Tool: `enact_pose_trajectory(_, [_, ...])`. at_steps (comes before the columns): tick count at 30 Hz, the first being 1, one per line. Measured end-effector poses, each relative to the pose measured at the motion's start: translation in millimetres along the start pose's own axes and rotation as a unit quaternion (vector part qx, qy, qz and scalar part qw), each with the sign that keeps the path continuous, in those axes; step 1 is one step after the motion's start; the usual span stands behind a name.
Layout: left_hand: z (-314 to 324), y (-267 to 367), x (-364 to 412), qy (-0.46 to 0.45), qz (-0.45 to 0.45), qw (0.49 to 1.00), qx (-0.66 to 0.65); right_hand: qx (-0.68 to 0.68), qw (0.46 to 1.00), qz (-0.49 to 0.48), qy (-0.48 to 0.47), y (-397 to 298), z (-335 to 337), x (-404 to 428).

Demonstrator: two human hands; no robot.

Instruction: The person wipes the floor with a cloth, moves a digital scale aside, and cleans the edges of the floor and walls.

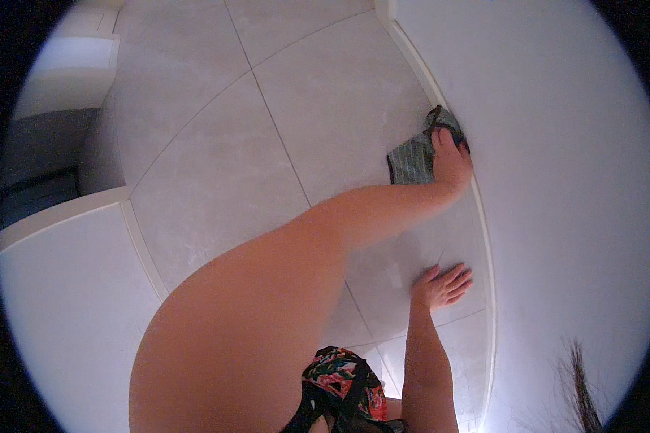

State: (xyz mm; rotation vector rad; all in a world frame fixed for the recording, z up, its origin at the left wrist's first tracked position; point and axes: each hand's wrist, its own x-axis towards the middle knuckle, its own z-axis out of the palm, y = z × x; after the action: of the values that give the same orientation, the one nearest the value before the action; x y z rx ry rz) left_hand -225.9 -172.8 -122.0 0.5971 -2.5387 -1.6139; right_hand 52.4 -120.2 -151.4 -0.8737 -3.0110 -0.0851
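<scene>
My left hand (452, 159) reaches across to the foot of the wall on the right, its fingers bent over a grey-green striped cloth (411, 159). The cloth has a dark edge. Part of it is bunched under and beyond my fingers against the white baseboard (485, 216), and the rest lies flat on the floor. My right hand (444, 286) is nearer to me, palm down on the tiles with its fingers spread, just left of the baseboard. It holds nothing. My left arm hides much of the floor at the lower left.
Large beige floor tiles (211, 146) with thin joints spread between a white wall (563, 162) at the right and a white wall or panel (70, 314) at the lower left. A dark opening (49, 157) is at the far left. Floral fabric (346, 379) hangs at bottom centre.
</scene>
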Motion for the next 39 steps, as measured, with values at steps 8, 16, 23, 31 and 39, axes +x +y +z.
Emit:
enact_pose_trajectory(8, [13.0, 8.3, 46.9, 0.071, 0.018, 0.997, -0.029, 0.008, 1.000, 0.003, 0.025, 17.7, 11.5, 0.5])
enact_pose_trajectory(16, [-38.2, -47.2, 216.5, 0.118, 0.190, 0.955, 0.196, 0.021, 1.000, -0.004, 0.013, -1.4, 9.3, -14.7])
enact_pose_trajectory(23, [-64.0, -11.0, 226.6, -0.036, -0.060, 0.997, -0.042, 0.010, 1.000, -0.002, 0.014, 9.1, 9.3, -3.5])
enact_pose_trajectory(31, [-30.5, -15.6, 128.1, 0.021, -0.023, 0.996, -0.082, 0.004, 1.000, 0.018, -0.020, 2.0, 6.4, -2.3])
enact_pose_trajectory(39, [27.5, 4.5, -55.5, 0.003, -0.055, 0.997, -0.059, 0.005, 0.999, 0.043, -0.008, -3.1, 11.8, 7.1])
